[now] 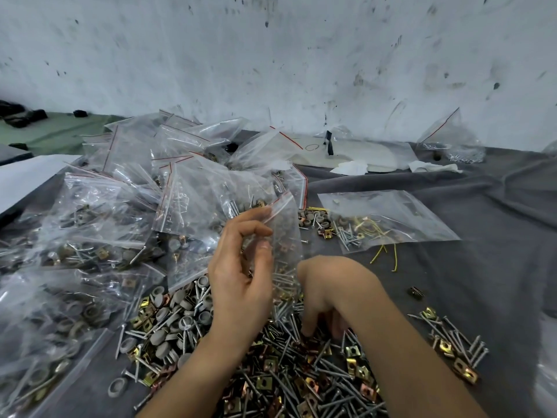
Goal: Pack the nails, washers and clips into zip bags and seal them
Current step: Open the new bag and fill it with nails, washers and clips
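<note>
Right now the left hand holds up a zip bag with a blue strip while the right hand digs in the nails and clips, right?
No. The head view shows the zip bag has a red strip, not blue. The left hand does hold it up while the right hand digs in the nails and clips.

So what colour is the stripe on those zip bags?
Red; the head view shows it best on the zip bag the left hand holds.

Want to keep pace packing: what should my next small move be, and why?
Probably lift a pinch from the pile into the bag: your right hand is down in the pile, and your left hand holds the bag up right beside it.
</note>
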The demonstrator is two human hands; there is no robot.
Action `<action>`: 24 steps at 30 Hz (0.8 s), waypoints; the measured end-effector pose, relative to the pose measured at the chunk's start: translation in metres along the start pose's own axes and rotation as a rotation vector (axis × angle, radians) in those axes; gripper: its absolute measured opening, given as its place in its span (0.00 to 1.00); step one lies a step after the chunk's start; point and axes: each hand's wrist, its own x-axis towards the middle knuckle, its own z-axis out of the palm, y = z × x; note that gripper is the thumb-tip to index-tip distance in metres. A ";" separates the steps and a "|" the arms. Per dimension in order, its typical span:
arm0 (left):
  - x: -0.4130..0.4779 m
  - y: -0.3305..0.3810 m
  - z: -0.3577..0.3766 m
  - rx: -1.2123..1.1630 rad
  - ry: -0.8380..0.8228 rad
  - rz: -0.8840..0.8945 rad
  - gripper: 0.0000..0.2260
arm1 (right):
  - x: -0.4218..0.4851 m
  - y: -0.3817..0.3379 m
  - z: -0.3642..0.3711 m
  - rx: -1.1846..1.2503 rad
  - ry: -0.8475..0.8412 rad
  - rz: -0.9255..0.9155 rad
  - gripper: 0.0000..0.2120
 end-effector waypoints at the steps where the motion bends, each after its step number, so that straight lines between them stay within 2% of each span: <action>1: 0.000 0.000 0.000 0.006 -0.003 0.006 0.07 | 0.000 -0.002 0.002 -0.044 0.024 -0.003 0.23; 6: 0.000 0.000 0.000 0.022 -0.009 0.026 0.07 | 0.004 -0.010 0.010 -0.305 0.144 0.014 0.25; 10: 0.000 -0.001 0.000 0.065 -0.005 0.029 0.05 | 0.004 -0.007 0.008 -0.326 0.209 -0.035 0.22; 12: 0.000 0.000 0.000 0.113 -0.018 0.052 0.05 | 0.003 0.003 0.001 -0.194 0.234 -0.107 0.14; 14: 0.001 0.001 0.000 0.192 -0.052 0.099 0.06 | -0.002 0.016 -0.010 0.038 0.216 -0.216 0.02; 16: 0.001 0.002 0.002 0.248 -0.108 0.121 0.09 | -0.010 0.027 -0.024 0.212 0.248 -0.349 0.06; 19: -0.001 0.004 0.002 0.252 -0.190 0.121 0.12 | -0.019 0.040 -0.034 0.394 0.293 -0.518 0.06; 24: 0.000 0.004 0.002 0.268 -0.237 0.183 0.14 | -0.021 0.050 -0.035 0.554 0.261 -0.624 0.05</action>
